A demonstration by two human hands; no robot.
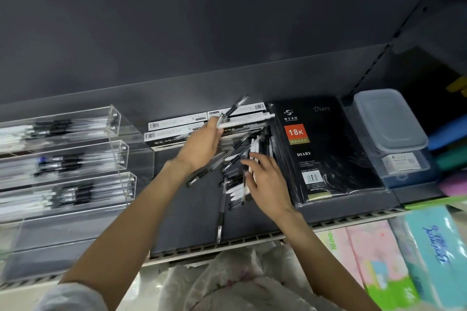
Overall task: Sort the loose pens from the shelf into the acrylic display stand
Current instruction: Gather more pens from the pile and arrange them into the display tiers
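Pens (235, 159), loose and scattered, lie on the dark shelf (187, 209) between our two hands, one stray pen (220, 217) reaching toward the shelf's front edge. At far left we see the acrylic display stand (121, 144), its three stepped troughs each already holding pens laid lengthwise. Just right of the stand, flat pen boxes (177, 125) lie against the back of the shelf. Our left hand (202, 145) hovers over these, fingers curled around a few pens (235, 108), a black-gripped one and a white one pointing up and right. Our right hand (265, 179) rests with straight, relaxed fingers on the pile, grasping nothing. Further right lie a black diary (326, 149) marked 18K, then a lidded plastic container (389, 121).
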